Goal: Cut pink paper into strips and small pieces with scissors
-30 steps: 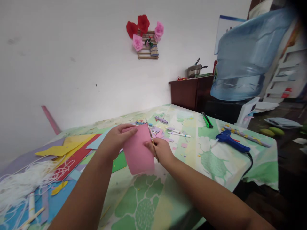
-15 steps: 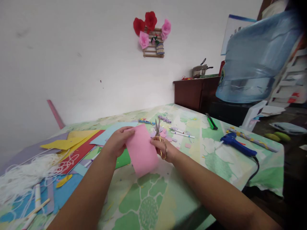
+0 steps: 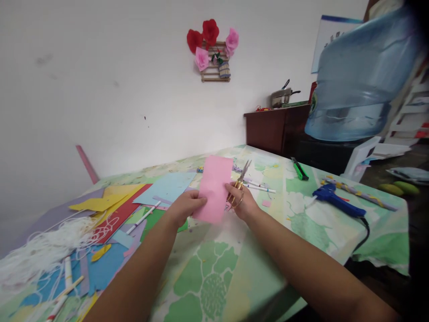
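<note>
A pink sheet of paper point(image 3: 214, 188) stands nearly upright above the table, its long side vertical. My left hand point(image 3: 186, 206) is closed on its lower left edge, thumb across the front. Gold-handled scissors point(image 3: 240, 184) sit in my right hand point(image 3: 246, 201), blades pointing up and to the right, away from the paper. The fingertips of that hand also touch the paper's right edge. Behind the sheet, pink scraps and a patterned strip are partly hidden.
Coloured paper point(image 3: 167, 188) and tangled white string point(image 3: 50, 246) lie on the left. White markers point(image 3: 259, 187), a green utility knife point(image 3: 299, 169) and a blue glue gun point(image 3: 338, 201) with a cord lie to the right. Beyond stands a large water bottle point(image 3: 351, 85).
The pink paper has turned more upright and moved up and right with my left hand. In my right hand, the scissors have tilted to the right.
</note>
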`<action>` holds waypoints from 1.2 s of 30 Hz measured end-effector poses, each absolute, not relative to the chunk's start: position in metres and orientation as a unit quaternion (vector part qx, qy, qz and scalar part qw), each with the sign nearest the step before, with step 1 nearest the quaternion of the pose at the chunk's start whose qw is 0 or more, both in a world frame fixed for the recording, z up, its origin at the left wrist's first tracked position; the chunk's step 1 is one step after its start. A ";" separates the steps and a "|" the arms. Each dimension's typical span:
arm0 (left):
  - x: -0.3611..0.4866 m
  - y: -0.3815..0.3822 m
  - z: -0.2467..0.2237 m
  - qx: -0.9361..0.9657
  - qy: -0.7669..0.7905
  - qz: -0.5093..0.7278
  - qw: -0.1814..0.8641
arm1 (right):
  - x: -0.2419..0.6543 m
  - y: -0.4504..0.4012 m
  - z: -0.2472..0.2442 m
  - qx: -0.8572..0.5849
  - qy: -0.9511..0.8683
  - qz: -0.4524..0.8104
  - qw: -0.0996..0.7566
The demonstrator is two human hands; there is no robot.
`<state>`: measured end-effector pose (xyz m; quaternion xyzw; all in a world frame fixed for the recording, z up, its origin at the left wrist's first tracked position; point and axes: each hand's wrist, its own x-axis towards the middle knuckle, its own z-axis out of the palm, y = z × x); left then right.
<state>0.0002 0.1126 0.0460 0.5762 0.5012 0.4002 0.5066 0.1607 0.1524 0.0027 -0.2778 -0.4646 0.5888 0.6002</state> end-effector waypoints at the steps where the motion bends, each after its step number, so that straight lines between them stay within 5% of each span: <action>1: 0.000 0.113 0.046 0.574 0.503 0.416 0.495 | 0.160 0.152 0.002 -0.276 -0.475 0.593 0.588; 6: -0.005 0.113 0.049 0.554 0.500 0.485 0.456 | 0.152 0.146 -0.004 -0.284 -0.540 0.591 0.528; 14: 0.000 0.111 0.050 0.518 0.454 0.524 0.501 | 0.156 0.133 0.005 -0.279 -0.592 0.524 0.545; 23: -0.019 0.104 0.055 0.622 0.505 0.334 0.496 | 0.158 0.133 0.007 -0.258 -0.606 0.520 0.544; 36: -0.052 0.112 0.058 0.670 0.593 0.213 0.394 | 0.157 0.145 -0.001 -0.313 -0.582 0.512 0.549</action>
